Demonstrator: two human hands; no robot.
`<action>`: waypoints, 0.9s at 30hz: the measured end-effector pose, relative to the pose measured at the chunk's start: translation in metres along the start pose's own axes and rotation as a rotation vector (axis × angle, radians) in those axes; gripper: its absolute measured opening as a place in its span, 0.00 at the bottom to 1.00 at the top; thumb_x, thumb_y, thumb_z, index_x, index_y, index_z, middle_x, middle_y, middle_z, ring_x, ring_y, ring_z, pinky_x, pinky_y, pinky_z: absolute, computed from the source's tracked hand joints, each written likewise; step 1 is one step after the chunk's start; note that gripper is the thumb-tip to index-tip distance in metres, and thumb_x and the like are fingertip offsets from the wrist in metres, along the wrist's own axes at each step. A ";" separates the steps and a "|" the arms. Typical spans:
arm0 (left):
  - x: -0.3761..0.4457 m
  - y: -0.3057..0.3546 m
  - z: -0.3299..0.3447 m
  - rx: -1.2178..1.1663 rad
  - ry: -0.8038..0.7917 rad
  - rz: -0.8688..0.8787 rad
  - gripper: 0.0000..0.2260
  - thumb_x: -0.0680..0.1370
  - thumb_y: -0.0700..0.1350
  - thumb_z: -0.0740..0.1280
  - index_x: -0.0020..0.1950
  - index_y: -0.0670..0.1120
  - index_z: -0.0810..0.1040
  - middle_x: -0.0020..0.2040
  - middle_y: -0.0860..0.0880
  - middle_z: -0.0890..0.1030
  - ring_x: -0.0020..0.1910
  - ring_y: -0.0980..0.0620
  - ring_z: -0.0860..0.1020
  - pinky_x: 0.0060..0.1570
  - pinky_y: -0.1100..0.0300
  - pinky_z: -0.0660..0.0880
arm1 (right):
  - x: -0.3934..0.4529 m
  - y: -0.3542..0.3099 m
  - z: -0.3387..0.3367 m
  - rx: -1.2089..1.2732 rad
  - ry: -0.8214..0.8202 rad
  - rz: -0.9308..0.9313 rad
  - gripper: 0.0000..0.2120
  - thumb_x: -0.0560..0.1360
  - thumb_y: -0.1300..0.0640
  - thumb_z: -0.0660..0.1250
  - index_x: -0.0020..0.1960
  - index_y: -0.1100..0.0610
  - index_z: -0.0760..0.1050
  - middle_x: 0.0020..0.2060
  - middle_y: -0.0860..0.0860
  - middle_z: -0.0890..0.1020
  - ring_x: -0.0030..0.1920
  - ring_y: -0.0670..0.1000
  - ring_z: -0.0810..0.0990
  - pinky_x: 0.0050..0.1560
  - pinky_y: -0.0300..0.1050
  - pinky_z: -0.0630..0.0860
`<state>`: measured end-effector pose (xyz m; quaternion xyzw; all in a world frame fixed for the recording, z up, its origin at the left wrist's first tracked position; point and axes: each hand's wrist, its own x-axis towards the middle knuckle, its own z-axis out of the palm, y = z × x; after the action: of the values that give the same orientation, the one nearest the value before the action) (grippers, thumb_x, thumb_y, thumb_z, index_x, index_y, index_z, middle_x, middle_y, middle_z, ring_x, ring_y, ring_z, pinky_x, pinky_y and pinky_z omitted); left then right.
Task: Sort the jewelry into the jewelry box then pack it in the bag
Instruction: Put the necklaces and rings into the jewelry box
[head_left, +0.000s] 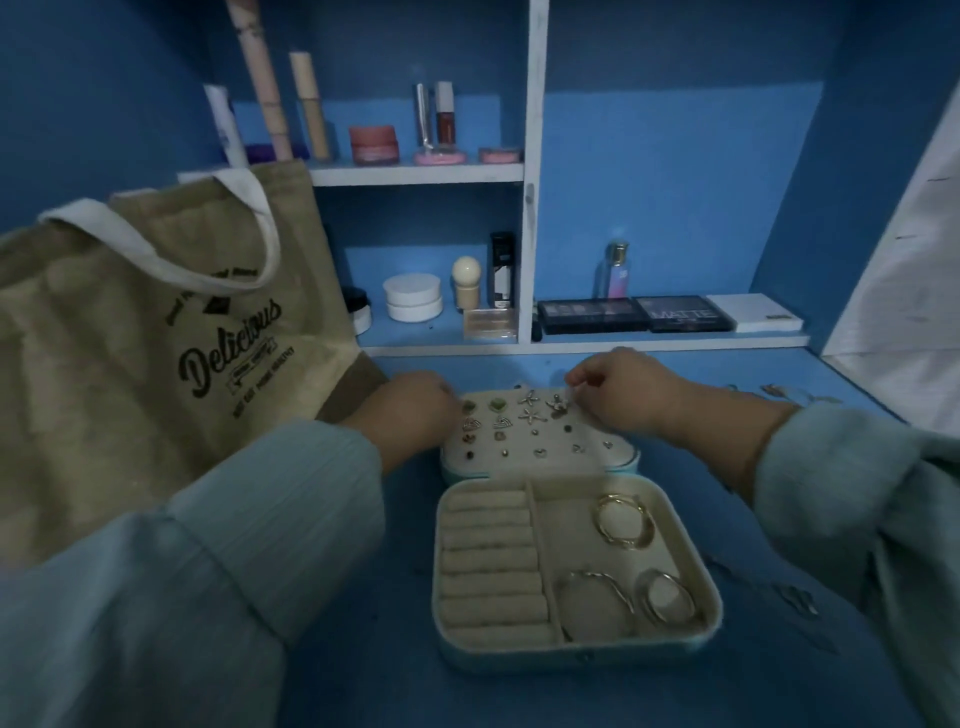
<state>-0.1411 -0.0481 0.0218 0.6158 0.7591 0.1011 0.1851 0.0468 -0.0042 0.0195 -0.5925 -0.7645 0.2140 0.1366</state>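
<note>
Right hand (618, 387) pinching an earring (558, 404) at frame centre; left hand (415, 400) curled on the jewelry box (576, 649) lid's left edge.

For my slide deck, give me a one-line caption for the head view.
Right hand pins an earring onto the open jewelry box lid; left hand steadies it.
</note>
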 end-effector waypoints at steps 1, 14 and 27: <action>0.003 0.000 -0.002 0.012 0.007 0.001 0.15 0.82 0.45 0.55 0.65 0.43 0.74 0.66 0.46 0.73 0.63 0.49 0.71 0.57 0.62 0.66 | 0.004 -0.004 0.000 -0.046 -0.027 -0.017 0.14 0.79 0.54 0.59 0.62 0.53 0.75 0.63 0.51 0.75 0.64 0.53 0.71 0.66 0.45 0.65; 0.020 -0.001 -0.004 0.002 0.025 -0.006 0.13 0.81 0.48 0.57 0.63 0.49 0.75 0.64 0.52 0.75 0.61 0.54 0.72 0.49 0.67 0.63 | 0.038 -0.021 0.005 0.051 -0.165 -0.129 0.11 0.76 0.53 0.65 0.55 0.56 0.80 0.50 0.51 0.81 0.47 0.47 0.76 0.44 0.37 0.73; 0.004 -0.009 -0.022 -0.303 0.186 0.096 0.04 0.78 0.47 0.61 0.49 0.55 0.74 0.45 0.54 0.76 0.44 0.54 0.75 0.44 0.62 0.70 | 0.014 -0.033 -0.021 0.278 0.053 -0.155 0.07 0.76 0.55 0.66 0.46 0.58 0.78 0.32 0.47 0.77 0.30 0.44 0.73 0.25 0.30 0.70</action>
<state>-0.1591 -0.0442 0.0376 0.6042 0.7189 0.2798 0.1997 0.0248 0.0059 0.0531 -0.5123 -0.7672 0.2911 0.2534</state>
